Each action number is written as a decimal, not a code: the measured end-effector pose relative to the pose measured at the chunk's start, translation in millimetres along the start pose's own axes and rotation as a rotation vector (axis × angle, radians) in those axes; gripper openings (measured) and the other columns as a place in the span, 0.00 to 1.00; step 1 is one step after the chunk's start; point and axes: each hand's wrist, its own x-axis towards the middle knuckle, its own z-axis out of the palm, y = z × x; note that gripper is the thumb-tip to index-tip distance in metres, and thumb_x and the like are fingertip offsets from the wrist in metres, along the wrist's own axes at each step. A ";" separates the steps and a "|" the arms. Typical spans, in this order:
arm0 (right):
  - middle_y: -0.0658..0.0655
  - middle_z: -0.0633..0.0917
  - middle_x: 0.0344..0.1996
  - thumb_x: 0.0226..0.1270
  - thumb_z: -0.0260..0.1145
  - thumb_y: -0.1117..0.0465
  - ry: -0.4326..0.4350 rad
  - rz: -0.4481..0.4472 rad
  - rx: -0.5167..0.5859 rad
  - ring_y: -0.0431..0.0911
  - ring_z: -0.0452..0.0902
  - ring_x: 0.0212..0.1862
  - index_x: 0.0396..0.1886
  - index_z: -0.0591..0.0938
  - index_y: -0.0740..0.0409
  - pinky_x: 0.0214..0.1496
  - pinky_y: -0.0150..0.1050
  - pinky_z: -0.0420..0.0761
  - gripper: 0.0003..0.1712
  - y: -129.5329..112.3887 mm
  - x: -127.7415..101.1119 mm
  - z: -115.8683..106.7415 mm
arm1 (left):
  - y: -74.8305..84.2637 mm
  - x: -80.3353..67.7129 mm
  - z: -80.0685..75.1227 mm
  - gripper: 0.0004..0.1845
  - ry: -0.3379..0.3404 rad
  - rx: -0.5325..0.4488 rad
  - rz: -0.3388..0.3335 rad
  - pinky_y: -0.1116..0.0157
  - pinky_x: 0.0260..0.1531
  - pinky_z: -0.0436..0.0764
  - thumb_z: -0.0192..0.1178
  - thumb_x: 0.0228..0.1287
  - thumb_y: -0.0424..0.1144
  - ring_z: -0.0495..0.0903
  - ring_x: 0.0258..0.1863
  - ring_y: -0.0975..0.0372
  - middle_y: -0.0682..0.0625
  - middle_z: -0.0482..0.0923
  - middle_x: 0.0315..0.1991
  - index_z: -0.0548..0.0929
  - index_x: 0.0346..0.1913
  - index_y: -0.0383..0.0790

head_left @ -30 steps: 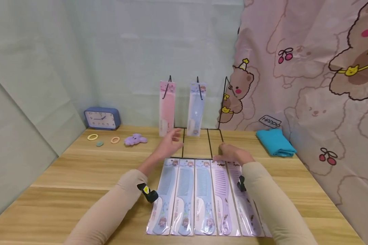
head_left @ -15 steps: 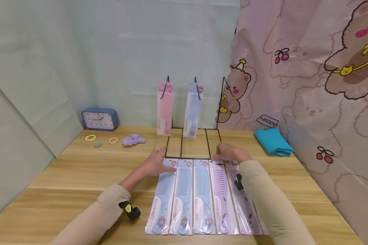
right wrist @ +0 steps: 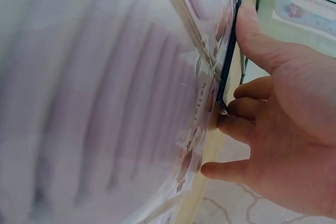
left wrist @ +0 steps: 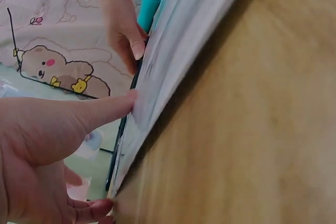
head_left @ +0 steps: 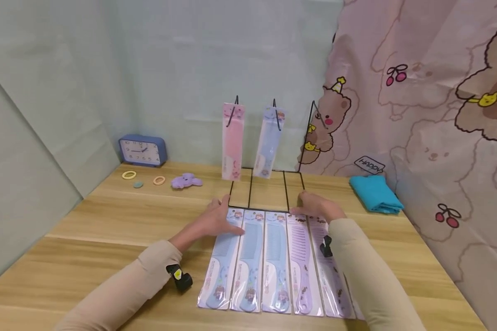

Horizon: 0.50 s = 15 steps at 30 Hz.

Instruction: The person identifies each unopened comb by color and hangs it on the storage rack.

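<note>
Several packaged combs lie side by side on the wooden table. My left hand rests on the top end of the leftmost blue comb pack. Its thumb touches the pack's face, and the fingers are straight. My right hand is at the top end of the purple comb pack. Its fingers curl against the edge of the pack, with the thumb on top. Just behind stands a black wire rack. A pink comb pack and a blue one hang from it.
The rack's right hook is bare. A blue clock, hair ties and a purple bear clip sit at the back left. At the back right a folded teal cloth lies by the bear-print curtain.
My left hand came back from near the hanging packs and settled on the leftmost blue comb pack. My right hand stayed where it was.
</note>
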 end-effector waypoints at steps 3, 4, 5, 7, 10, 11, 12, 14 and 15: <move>0.54 0.82 0.36 0.71 0.64 0.42 0.003 -0.005 -0.005 0.48 0.79 0.37 0.52 0.78 0.62 0.43 0.46 0.81 0.28 0.3 -0.5 -0.6 | 0.5 -0.4 -1.7 0.67 -0.013 -0.007 0.000 0.42 0.63 0.69 0.78 0.46 0.59 0.62 0.68 0.36 0.21 0.52 0.70 0.48 0.79 0.31; 0.54 0.82 0.36 0.71 0.64 0.42 0.003 -0.006 -0.005 0.48 0.79 0.37 0.52 0.78 0.62 0.43 0.46 0.81 0.28 0.1 -0.5 -0.6 | 0.0 -0.5 -2.6 0.65 -0.017 -0.009 0.005 0.41 0.64 0.68 0.78 0.47 0.57 0.61 0.68 0.35 0.21 0.51 0.70 0.49 0.78 0.31; 0.54 0.82 0.36 0.70 0.64 0.41 0.003 -0.002 -0.006 0.48 0.79 0.37 0.52 0.78 0.61 0.43 0.46 0.81 0.28 0.0 -0.7 -0.6 | -0.4 -0.7 -3.5 0.64 -0.021 -0.011 0.005 0.40 0.64 0.67 0.79 0.47 0.55 0.59 0.69 0.34 0.21 0.51 0.71 0.50 0.78 0.31; 0.54 0.82 0.37 0.71 0.64 0.41 0.003 0.000 -0.004 0.48 0.79 0.38 0.53 0.77 0.61 0.43 0.46 0.81 0.28 -0.2 -1.0 -0.6 | -0.6 -0.5 -5.4 0.62 -0.031 -0.017 0.004 0.41 0.63 0.68 0.79 0.47 0.53 0.61 0.68 0.34 0.22 0.52 0.71 0.53 0.78 0.32; 0.55 0.81 0.38 0.71 0.64 0.41 0.004 0.016 0.003 0.48 0.78 0.38 0.55 0.76 0.61 0.43 0.47 0.81 0.29 -0.3 -1.3 -0.7 | -1.9 0.3 -7.4 0.61 -0.042 -0.022 -0.002 0.43 0.58 0.74 0.79 0.47 0.52 0.68 0.63 0.36 0.22 0.53 0.71 0.54 0.77 0.33; 0.55 0.81 0.38 0.70 0.64 0.41 0.006 0.023 0.006 0.49 0.78 0.39 0.55 0.76 0.60 0.44 0.47 0.80 0.29 -0.3 -1.3 -0.8 | -2.4 0.4 -7.7 0.61 -0.046 -0.015 -0.007 0.43 0.58 0.74 0.79 0.47 0.53 0.68 0.64 0.36 0.22 0.52 0.71 0.54 0.77 0.33; 0.55 0.81 0.38 0.70 0.64 0.41 0.006 0.026 0.008 0.49 0.78 0.39 0.56 0.75 0.60 0.44 0.47 0.80 0.30 -0.2 -1.3 -1.0 | -3.0 0.6 -8.0 0.61 -0.049 -0.006 -0.009 0.42 0.58 0.74 0.79 0.47 0.54 0.67 0.64 0.35 0.22 0.51 0.72 0.54 0.77 0.32; 0.55 0.81 0.39 0.70 0.64 0.41 0.006 0.032 0.011 0.49 0.78 0.39 0.56 0.75 0.61 0.45 0.48 0.80 0.30 0.3 -0.7 -1.3 | -4.0 0.8 -8.3 0.62 -0.051 0.019 -0.018 0.40 0.60 0.71 0.78 0.47 0.56 0.64 0.67 0.33 0.21 0.49 0.73 0.54 0.77 0.31; 0.55 0.81 0.39 0.70 0.64 0.40 0.006 0.034 0.011 0.49 0.78 0.39 0.56 0.75 0.60 0.45 0.48 0.80 0.30 0.8 0.3 -1.1 | -4.0 0.9 -8.4 0.63 -0.047 0.036 -0.020 0.39 0.62 0.68 0.78 0.46 0.57 0.61 0.68 0.32 0.20 0.48 0.73 0.53 0.77 0.30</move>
